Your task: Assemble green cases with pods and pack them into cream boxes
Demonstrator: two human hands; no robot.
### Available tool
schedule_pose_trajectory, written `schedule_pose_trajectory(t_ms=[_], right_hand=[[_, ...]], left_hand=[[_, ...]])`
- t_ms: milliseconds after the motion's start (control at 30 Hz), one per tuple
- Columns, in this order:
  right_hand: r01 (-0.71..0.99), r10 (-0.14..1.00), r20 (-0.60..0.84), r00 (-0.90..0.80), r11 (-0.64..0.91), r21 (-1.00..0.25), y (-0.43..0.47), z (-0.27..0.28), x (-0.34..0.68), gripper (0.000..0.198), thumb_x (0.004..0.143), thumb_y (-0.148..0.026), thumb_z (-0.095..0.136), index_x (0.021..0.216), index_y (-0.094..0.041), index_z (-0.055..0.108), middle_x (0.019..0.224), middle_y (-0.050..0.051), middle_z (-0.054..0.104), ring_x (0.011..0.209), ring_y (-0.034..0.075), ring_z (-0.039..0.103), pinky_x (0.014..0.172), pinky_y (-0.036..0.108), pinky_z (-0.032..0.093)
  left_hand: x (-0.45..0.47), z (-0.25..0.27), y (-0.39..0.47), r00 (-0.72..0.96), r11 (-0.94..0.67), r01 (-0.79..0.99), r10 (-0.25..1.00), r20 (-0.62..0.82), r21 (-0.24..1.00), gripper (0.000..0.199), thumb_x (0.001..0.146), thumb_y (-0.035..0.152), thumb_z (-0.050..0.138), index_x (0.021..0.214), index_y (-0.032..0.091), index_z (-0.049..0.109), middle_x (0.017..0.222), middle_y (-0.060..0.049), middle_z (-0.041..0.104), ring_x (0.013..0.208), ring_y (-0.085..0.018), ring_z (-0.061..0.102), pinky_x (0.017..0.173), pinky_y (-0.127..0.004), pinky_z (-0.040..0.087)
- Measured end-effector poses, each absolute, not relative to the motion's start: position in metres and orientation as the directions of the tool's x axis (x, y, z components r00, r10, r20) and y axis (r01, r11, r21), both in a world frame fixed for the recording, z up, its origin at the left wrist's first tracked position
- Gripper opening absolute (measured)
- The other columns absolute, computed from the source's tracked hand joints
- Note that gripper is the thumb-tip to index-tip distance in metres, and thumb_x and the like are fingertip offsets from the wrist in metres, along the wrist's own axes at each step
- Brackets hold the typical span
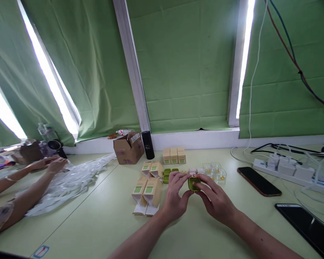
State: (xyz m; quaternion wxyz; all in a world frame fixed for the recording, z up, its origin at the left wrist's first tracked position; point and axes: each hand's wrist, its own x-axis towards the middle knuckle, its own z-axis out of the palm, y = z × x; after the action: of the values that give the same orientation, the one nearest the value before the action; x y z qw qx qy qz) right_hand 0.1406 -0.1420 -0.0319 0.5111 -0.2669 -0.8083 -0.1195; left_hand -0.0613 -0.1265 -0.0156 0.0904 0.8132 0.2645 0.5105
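Between both hands, above the table, is a small green square container [193,183], its hollow side facing me. My left hand [176,197] grips its left edge with thumb and fingers. My right hand [217,198] holds the right side, and one fingertip reaches into the hollow. More green square pieces [166,176] lie just behind my left hand. Past my right hand are several clear plastic cups [215,169] with small yellow bits inside. Some pale pink-white pieces [196,171] sit beside the cups, partly hidden by my fingers.
Beige cartons with open flaps [152,189] lie left of my hands; closed ones [174,155] stand behind. Farther back are a cardboard box [129,148] and black cylinder [148,145]. Two phones [259,181] and a power strip [291,171] lie right. Another person's hands [56,164] handle clear plastic at left.
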Motion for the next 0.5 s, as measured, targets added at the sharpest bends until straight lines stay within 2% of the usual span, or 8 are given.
schedule_pose_trajectory(t_ms=[500], right_hand=[[0.538,0.317,0.872,-0.372,0.840,-0.075,-0.1444,-0.0262,0.1390,0.047,0.097,-0.001,0.048,0.140,-0.020,0.055,0.139,0.019,0.058,0.134,0.031,0.058,0.103,0.049,0.060]], left_hand=[[-0.0610,-0.0144,-0.1286,0.329,-0.860,0.361,0.480,0.813,0.361,0.052,0.088,0.010,0.069,0.137,0.025,0.059,0.123,-0.012,0.065,0.117,-0.030,0.052,0.100,-0.052,0.049]])
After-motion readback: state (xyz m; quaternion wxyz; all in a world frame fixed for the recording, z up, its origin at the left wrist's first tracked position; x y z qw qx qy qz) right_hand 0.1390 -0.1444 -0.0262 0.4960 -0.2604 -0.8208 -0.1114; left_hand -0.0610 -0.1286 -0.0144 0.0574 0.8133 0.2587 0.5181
